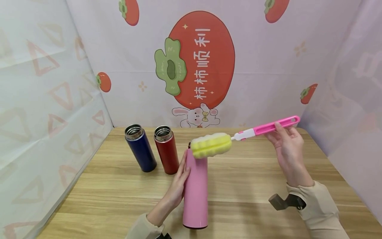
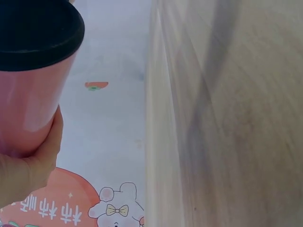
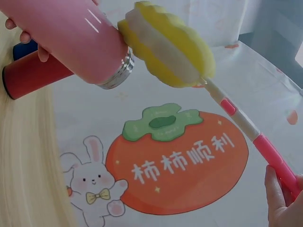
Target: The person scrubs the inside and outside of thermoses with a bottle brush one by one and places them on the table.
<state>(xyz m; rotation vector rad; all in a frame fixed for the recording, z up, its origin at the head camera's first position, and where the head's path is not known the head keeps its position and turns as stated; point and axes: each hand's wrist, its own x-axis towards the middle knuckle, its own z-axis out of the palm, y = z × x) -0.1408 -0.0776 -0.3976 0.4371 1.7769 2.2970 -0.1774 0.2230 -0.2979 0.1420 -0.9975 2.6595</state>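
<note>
My left hand [image 1: 179, 184] grips a pink thermos bottle [image 1: 195, 196], tilted above the table with its dark base toward me. In the right wrist view the bottle's silver neck [image 3: 118, 73] shows. My right hand [image 1: 289, 154] holds a bottle brush by its pink handle [image 1: 276, 126]. The brush's yellow and white sponge head [image 1: 212, 145] lies in front of the pink bottle's upper end in the head view. Whether sponge and bottle touch, I cannot tell. The left wrist view shows the bottle's dark base [image 2: 38, 38] and part of my left hand [image 2: 33, 170].
A blue bottle [image 1: 141, 151] and a red bottle [image 1: 167, 152], both without lids, stand on the wooden table [image 1: 244, 199] to the left. Behind the table hangs a white cloth [image 1: 262, 66] with printed persimmons and a rabbit. Another patterned cloth [image 1: 44, 116] hangs along the left side.
</note>
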